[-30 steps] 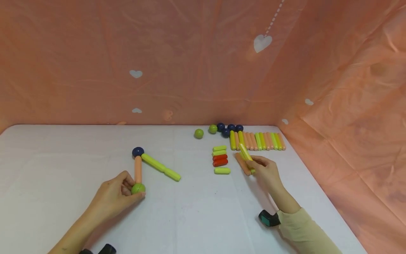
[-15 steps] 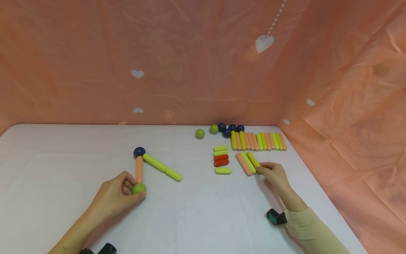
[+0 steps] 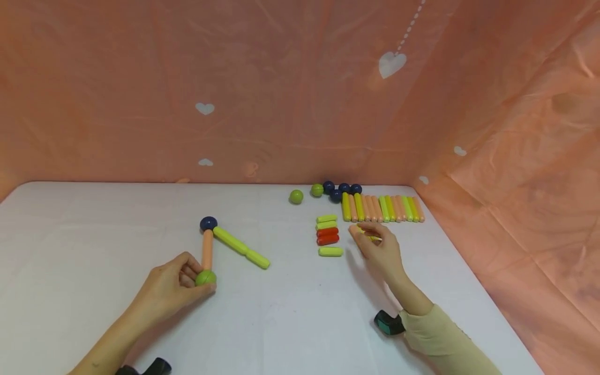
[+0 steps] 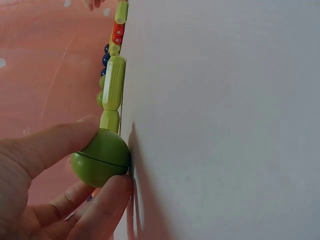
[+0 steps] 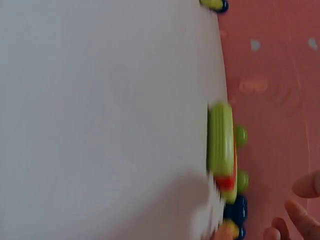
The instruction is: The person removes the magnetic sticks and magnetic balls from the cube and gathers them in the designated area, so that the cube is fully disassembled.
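Note:
My left hand pinches a green ball between thumb and fingers, and the left wrist view shows that ball's seam. From the ball an orange rod runs up to a navy ball. A yellow-green rod slants off the navy ball, with a shorter piece at its far end. My right hand is over the three loose rods, fingertips right at the end of the orange one; it mostly hides them. In the right wrist view its fingers are spread apart.
Several orange and yellow rods lie in a row at the back right. Beside them sit navy balls and green balls. Short red pieces and short yellow-green pieces lie left of my right hand. An orange curtain hangs behind.
My right hand has set a yellow rod down beside the orange and yellow-green ones, let go of it, and moved left over the group. The left hand keeps its grip on the green ball.

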`<state>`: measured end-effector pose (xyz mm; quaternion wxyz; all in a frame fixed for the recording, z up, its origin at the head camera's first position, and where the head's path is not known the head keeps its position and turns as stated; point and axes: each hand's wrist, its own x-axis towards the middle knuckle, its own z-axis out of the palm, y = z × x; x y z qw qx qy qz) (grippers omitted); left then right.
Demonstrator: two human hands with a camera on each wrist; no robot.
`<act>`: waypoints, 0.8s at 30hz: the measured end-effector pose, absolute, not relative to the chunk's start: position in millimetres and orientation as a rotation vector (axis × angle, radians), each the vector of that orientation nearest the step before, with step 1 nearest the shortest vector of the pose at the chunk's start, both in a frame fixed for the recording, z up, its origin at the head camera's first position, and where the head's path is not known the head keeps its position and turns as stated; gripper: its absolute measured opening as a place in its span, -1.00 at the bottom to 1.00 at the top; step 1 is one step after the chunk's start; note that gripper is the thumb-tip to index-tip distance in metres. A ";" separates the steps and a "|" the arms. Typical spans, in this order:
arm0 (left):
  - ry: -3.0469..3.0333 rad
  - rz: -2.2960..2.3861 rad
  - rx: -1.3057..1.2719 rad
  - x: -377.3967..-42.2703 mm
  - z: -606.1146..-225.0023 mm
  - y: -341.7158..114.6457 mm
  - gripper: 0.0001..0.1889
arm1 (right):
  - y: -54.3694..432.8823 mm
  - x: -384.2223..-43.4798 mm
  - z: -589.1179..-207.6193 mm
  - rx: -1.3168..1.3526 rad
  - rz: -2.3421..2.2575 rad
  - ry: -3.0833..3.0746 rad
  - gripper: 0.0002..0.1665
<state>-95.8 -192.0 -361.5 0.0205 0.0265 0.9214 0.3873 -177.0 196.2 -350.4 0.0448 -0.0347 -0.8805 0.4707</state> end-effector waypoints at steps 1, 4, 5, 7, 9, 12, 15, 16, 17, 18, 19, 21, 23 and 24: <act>2.861 1.205 0.089 -95.6 -361.9 -192.4 -0.61 | 188.5 -177.0 -351.8 -0.072 1.484 -2.676 -0.63; 2.873 1.218 0.108 -94.6 -362.8 -193.3 -0.63 | 167.1 -175.4 -354.6 0.004 1.574 -2.672 -0.67; 2.880 1.222 0.114 -94.3 -363.0 -193.5 -0.63 | 160.5 -174.9 -355.4 0.029 1.593 -2.674 -0.68; 2.888 1.230 0.121 -93.8 -363.0 -193.8 -0.64 | 148.6 -175.0 -357.2 0.078 1.633 -2.675 -0.69; 2.893 1.237 0.129 -93.5 -362.7 -193.9 -0.65 | 138.3 -174.8 -358.7 0.120 1.660 -2.657 -0.70; 2.893 1.245 0.142 -94.1 -362.9 -193.3 -0.65 | 127.1 -174.9 -361.9 0.177 1.728 -2.616 -0.71; 2.898 1.244 0.148 -94.6 -363.3 -193.1 -0.66 | 118.0 -174.4 -364.0 0.226 1.781 -2.589 -0.72; 2.899 1.245 0.149 -94.7 -363.4 -193.1 -0.66 | 115.0 -174.4 -364.6 0.245 1.798 -2.583 -0.72; 2.900 1.244 0.150 -94.8 -363.6 -193.1 -0.66 | 112.1 -174.4 -365.2 0.265 1.815 -2.578 -0.72; 2.900 1.244 0.149 -94.8 -363.8 -193.1 -0.66 | 109.3 -174.4 -365.4 0.280 1.831 -2.574 -0.72; 2.898 1.245 0.148 -94.7 -364.0 -193.1 -0.66 | 106.5 -174.2 -365.7 0.287 1.849 -2.572 -0.72; 2.894 1.244 0.148 -94.5 -364.3 -193.1 -0.66 | 101.2 -173.8 -365.7 0.303 1.875 -2.579 -0.71; 2.894 1.245 0.148 -94.3 -364.7 -193.2 -0.66 | 96.0 -173.7 -365.8 0.323 1.892 -2.600 -0.71; 2.895 1.245 0.148 -94.1 -364.9 -193.3 -0.66 | 93.3 -174.1 -366.4 0.334 1.893 -2.616 -0.70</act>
